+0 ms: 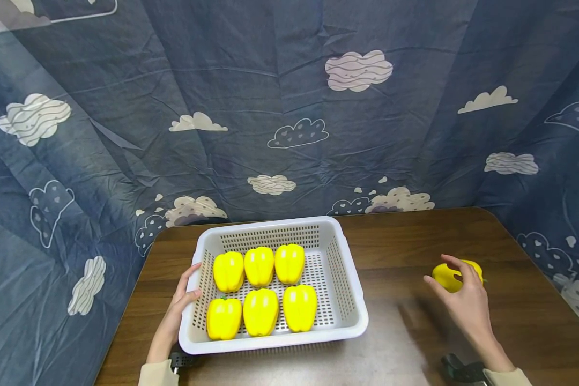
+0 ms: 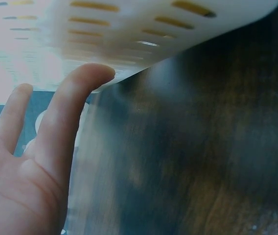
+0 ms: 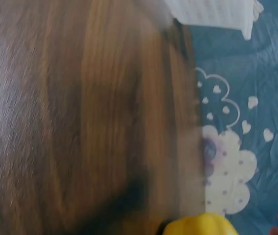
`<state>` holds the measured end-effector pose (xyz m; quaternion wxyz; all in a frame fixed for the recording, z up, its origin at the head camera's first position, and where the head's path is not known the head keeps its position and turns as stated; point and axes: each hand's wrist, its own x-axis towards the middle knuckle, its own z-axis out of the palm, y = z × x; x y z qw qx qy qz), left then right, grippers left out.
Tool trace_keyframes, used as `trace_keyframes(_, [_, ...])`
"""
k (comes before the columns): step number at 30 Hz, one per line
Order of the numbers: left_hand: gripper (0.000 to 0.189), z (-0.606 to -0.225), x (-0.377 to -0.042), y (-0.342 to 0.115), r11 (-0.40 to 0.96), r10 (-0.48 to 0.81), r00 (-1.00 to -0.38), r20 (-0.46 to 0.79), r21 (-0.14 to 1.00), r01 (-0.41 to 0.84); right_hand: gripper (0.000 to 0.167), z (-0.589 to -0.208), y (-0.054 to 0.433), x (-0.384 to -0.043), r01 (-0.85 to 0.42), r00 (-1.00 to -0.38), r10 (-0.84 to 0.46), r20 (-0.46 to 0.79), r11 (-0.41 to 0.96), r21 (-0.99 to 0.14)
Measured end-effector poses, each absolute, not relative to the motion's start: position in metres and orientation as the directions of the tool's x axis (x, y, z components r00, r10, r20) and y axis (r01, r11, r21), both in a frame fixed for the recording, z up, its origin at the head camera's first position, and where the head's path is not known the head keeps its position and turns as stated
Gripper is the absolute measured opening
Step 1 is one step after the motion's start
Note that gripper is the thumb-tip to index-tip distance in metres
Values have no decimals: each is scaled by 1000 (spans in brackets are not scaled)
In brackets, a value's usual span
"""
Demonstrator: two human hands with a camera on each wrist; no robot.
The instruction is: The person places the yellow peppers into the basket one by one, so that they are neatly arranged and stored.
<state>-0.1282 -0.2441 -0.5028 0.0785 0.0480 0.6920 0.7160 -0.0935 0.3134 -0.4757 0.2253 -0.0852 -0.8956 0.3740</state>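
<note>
A white plastic basket (image 1: pixel 352 321) with slotted walls stands on the table, holding several yellow bell peppers (image 1: pixel 260 312) in two rows of three. My left hand (image 1: pixel 175 311) grips the basket's left rim, thumb and fingers over its edge; in the left wrist view fingers (image 2: pixel 60 117) reach up against the slotted wall. Over the table's right side, my right hand (image 1: pixel 465 305) is raised with thumb and fingers spread apart and nothing between them. Just beyond it lies another yellow bell pepper (image 1: pixel 474 266), partly hidden by the fingers; its top shows in the right wrist view (image 3: pixel 202 225).
The brown wooden table (image 1: pixel 391 241) has a rounded far right corner. A blue curtain (image 1: pixel 280 107) with white clouds hangs behind it and along both sides. Dark wrist straps (image 1: pixel 463 370) sit at both of the person's cuffs.
</note>
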Motion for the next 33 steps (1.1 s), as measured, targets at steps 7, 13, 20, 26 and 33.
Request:
trace_keyframes(7, [61, -503, -128, -244, -25, 177, -983, -41, 999, -46, 60, -484, 328, -95, 12, -845, 372, 384, 731, -683])
trace_keyframes(13, [61, -504, -128, -243, -23, 163, -986, -47, 998, -52, 64, -492, 340, -96, 33, -818, 399, 413, 750, -660])
trace_keyframes(20, [62, -504, -127, -243, -25, 156, -986, -61, 998, -66, 67, -502, 350, -98, 93, -837, 407, 365, 764, -639])
trace_keyframes(26, [61, -503, -128, -243, -29, 162, -985, -56, 998, -61, 69, -508, 355, -101, 105, -851, 404, 335, 755, -647])
trace_keyframes(33, [60, -503, -128, -243, -44, 170, -984, -50, 997, -58, 73, -510, 352, -106, 32, -871, 346, 348, 748, -662])
